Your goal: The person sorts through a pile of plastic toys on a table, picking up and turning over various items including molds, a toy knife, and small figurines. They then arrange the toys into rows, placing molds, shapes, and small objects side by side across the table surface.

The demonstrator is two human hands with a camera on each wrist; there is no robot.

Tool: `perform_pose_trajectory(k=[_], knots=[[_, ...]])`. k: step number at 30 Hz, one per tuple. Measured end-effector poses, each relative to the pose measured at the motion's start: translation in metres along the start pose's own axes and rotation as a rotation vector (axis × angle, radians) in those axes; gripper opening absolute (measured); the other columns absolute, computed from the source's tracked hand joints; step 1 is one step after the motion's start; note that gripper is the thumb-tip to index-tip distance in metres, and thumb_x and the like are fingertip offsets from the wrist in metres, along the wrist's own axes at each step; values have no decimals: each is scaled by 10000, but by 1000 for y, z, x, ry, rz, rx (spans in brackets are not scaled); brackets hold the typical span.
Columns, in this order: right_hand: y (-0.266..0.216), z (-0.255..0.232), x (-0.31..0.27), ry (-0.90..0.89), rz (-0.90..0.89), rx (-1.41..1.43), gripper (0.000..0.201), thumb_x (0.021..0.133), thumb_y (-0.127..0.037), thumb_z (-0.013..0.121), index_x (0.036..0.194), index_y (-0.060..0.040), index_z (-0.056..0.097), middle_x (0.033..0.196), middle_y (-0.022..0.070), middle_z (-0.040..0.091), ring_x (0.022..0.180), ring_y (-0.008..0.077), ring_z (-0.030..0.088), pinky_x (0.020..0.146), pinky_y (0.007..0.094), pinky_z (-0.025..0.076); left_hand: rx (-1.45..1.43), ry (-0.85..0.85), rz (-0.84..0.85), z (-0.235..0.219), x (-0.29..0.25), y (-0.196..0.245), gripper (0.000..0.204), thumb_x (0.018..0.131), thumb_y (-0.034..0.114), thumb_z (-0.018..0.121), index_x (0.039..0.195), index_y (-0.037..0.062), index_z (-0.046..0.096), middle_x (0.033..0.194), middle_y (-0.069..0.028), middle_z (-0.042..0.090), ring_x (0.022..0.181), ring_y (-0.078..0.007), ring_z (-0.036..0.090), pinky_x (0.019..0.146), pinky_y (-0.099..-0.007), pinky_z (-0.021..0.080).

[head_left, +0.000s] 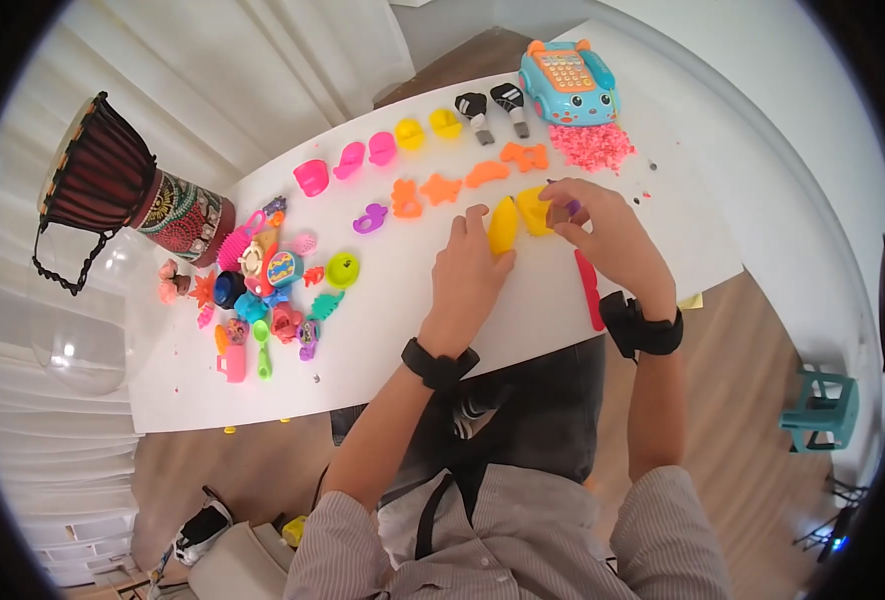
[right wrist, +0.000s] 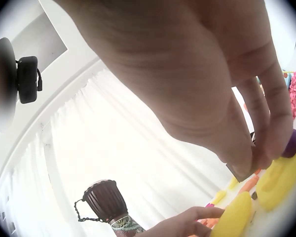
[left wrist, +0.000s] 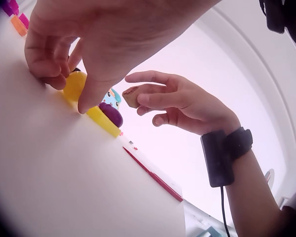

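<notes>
The right hand (head_left: 610, 235) pinches a small brown block (left wrist: 132, 97) — I see it near the red stick (head_left: 588, 290); the left hand (head_left: 465, 285) pinches the curved yellow piece (head_left: 503, 226) — left of this stick.

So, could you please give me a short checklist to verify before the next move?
1. Small brown block pinched by the right hand: ok.
2. Long curved yellow piece held by the left hand: ok.
3. Yellow piece fully touching the white table: cannot tell, contact hidden.
4. Long flat red strip untouched: ok.
5. Pile of small pink pieces apart from both hands: ok.
6. Tabletop free of stray bits: not ok, small dark bits lie beside the pile.
</notes>
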State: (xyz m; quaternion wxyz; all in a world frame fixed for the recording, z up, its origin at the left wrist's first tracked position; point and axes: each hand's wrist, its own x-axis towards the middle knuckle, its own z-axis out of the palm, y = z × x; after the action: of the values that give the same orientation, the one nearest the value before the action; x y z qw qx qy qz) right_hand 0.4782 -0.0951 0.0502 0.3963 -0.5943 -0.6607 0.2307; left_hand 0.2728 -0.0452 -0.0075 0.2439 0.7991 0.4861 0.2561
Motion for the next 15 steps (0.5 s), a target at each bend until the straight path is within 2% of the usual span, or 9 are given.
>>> perform_pose_trajectory(k=[4, 7, 12, 15], knots=[[-6, 7, -6, -64, 50, -40, 334, 862, 38, 680, 1189, -27, 669, 994, 129, 740, 877, 289, 703, 806, 373, 564, -1, 6, 12, 4, 0, 0, 691, 858, 257, 797, 1435, 69, 465, 1010, -161, 673, 863, -340, 689, 746, -437, 556], [-5, 9, -9, -103, 59, -68, 330, 855, 25, 689, 1179, -37, 672, 960, 113, 744, 874, 295, 709, 793, 383, 563, -1, -25, -49, -1, 2, 10, 743, 866, 291, 790, 1493, 95, 443, 945, -136, 707, 837, -346, 707, 718, -448, 561], [-10, 11, -16, -146, 118, -99, 310, 839, 36, 689, 1142, -32, 668, 889, 107, 739, 854, 317, 716, 794, 400, 559, 104, -94, 6, 1, 7, 5, 718, 890, 326, 762, 1525, 225, 444, 860, -103, 726, 794, -343, 727, 705, -459, 570], [-9, 11, -20, -155, 119, -120, 308, 835, 50, 682, 1134, -21, 664, 893, 120, 734, 864, 328, 712, 807, 404, 553, 150, -28, 22, 6, 6, 5, 690, 893, 326, 758, 1512, 242, 465, 884, -109, 737, 810, -339, 733, 714, -462, 577]])
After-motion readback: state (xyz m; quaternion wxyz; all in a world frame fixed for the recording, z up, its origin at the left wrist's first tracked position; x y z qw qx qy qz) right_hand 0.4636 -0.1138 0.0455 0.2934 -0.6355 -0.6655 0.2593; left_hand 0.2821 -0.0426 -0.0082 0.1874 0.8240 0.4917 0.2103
